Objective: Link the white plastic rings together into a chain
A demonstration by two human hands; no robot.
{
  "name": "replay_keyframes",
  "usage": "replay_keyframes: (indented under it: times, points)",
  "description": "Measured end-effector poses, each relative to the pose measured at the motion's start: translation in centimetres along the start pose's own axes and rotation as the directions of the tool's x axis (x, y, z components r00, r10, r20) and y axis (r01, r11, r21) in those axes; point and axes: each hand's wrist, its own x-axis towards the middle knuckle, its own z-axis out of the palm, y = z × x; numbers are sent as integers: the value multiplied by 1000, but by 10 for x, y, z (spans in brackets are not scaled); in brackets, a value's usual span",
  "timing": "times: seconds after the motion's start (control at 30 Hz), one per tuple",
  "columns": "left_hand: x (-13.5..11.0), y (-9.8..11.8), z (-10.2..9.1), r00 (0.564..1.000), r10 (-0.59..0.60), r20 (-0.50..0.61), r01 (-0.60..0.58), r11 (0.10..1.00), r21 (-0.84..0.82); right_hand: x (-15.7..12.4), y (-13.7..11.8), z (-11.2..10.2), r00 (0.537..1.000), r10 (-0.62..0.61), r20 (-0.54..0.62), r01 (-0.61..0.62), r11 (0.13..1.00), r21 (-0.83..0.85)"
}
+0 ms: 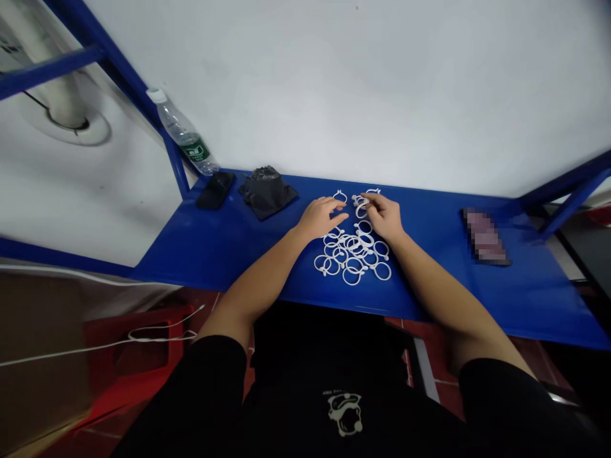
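A pile of several white plastic rings [354, 253] lies on the blue table [229, 248] in front of me. My left hand [321, 216] rests at the pile's far left edge, fingers stretched toward a single ring [340, 196]. My right hand [384, 215] sits at the pile's far right, its fingertips pinched on a white ring [361, 203]. Both forearms reach in from the near edge.
A black bag [266, 191] and a black phone [216, 189] lie at the back left, with a plastic water bottle [184, 132] leaning against the blue frame. Another phone [485, 236] lies to the right. A red stool [138, 346] stands below the table's left side.
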Motion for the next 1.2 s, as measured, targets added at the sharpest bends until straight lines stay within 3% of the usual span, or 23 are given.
replay_keyframes:
  times: [0.13, 0.2, 0.3, 0.37, 0.4, 0.57, 0.67, 0.9, 1.2]
  points:
    - [1, -1, 1, 995, 9, 104, -13, 999, 35, 7, 9, -16, 999, -38, -36, 34, 993, -110]
    - [1, 0, 2, 990, 13, 138, -20, 999, 43, 9, 11, -24, 989, -93, 114, 103, 991, -90]
    - [1, 2, 2, 989, 2, 150, -11, 998, 57, 8, 12, -28, 889, -205, 410, 237, 971, -27]
    - [0, 3, 2, 989, -10, 146, 1, 998, 65, 7, 12, -24, 836, -244, 492, 298, 954, -33]
    - [0, 3, 2, 989, -15, 145, 6, 998, 64, 6, 11, -22, 831, -248, 498, 315, 948, -53]
    - [0, 5, 4, 992, -24, 127, 29, 999, -35, 2, 2, -14, 895, -261, 363, 328, 935, -137]
    - [0, 6, 8, 996, -25, 90, 36, 993, -116, -1, -7, -10, 904, -311, 292, 361, 923, -136]
    - [-2, 7, 10, 999, -5, -42, -6, 971, -238, -6, -16, -2, 885, -400, 239, 440, 886, -148]
    - [-1, 4, 12, 991, 3, -134, -23, 988, -151, -7, -23, 8, 820, -528, 223, 552, 832, -59]
